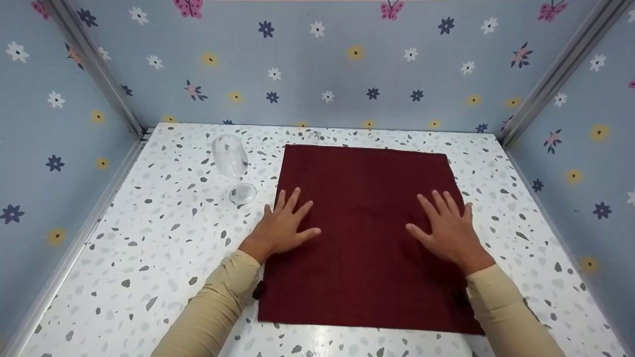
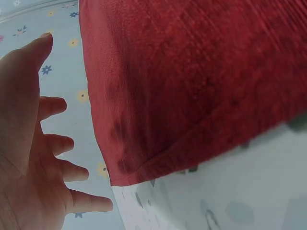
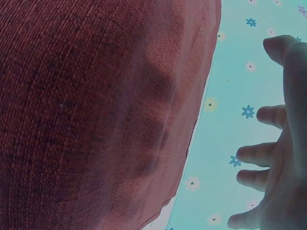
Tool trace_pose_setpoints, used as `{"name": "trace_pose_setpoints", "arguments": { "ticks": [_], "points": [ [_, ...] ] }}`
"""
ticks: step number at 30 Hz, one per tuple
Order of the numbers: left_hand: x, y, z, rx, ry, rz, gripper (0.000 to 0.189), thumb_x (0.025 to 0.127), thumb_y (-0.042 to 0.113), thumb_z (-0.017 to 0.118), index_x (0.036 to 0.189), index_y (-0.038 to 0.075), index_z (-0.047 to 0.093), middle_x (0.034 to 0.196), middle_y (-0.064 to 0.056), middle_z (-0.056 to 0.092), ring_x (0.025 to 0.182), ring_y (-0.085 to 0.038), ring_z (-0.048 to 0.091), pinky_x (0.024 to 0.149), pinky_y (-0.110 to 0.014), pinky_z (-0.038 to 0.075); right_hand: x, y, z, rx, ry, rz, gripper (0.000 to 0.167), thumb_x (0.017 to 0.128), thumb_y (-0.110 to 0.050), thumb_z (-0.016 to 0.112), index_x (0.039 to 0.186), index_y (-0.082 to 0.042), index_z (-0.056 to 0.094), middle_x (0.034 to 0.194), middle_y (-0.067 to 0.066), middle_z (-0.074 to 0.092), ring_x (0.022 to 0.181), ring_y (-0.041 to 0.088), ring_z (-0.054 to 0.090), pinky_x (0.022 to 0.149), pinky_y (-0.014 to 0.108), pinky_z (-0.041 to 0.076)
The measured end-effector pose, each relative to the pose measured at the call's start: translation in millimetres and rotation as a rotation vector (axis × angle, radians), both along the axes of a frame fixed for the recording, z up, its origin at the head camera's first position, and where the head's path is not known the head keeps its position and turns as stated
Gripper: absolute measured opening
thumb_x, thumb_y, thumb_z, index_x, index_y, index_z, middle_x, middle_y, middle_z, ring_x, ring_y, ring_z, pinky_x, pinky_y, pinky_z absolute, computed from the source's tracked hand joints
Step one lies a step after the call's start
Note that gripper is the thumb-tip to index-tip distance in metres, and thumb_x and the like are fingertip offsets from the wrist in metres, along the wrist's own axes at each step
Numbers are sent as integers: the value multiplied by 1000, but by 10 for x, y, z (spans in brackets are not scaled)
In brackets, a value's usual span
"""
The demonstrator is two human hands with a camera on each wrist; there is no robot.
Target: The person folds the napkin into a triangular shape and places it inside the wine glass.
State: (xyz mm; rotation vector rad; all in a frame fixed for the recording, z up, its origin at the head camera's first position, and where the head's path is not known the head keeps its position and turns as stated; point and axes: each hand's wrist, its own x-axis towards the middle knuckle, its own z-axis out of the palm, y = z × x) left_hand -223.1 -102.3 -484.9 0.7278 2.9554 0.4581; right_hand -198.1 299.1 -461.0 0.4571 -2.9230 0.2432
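Note:
A dark red square cloth (image 1: 362,198) lies spread on the speckled table, its lower right part partly hidden by the right sleeve. Over its left edge is my left hand (image 1: 285,225), fingers straight and spread. My right hand (image 1: 446,230) is over the opposite edge, likewise with fingers apart and nothing held. Both wrist views show the left palm (image 2: 29,167) and the right fingers (image 3: 261,154) raised off the fabric, with finger shadows on it. Left of the cloth, a clear stemmed glass (image 1: 231,157) stands upright on its round foot, beyond the left fingertips.
The white table (image 1: 149,238) has grey terrazzo specks. Light blue flowered panels (image 1: 337,64) enclose it at the back and both sides, with metal rails (image 1: 555,69) at the corners. The glass stands near the cloth's left edge.

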Motion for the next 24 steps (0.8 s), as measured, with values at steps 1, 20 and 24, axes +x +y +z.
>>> {"name": "trace_pose_setpoints", "arguments": {
  "ticks": [1,20,24],
  "points": [
    [-5,3,-11,6,2,5,79,96,69,43,154,15,41,164,-18,17,147,-50,12,106,-75,23,1,3,-7,-3,-1,2,76,96,-59,56,152,-10,43,154,26,37,144,45,26,104,79,12],
    [-96,5,-68,7,-1,55,55,101,48,55,134,4,61,149,-23,42,137,-54,35,102,-64,40,20,33,-52,-37,-4,24,68,96,-53,60,143,-5,53,144,21,51,138,41,40,108,72,22],
    [-143,10,-33,-27,-34,72,57,100,48,56,136,4,59,150,-24,41,135,-58,35,104,-60,40,18,23,-72,-46,-25,19,68,96,-53,60,144,-6,52,143,21,52,136,40,42,108,70,24]
  ]
}}
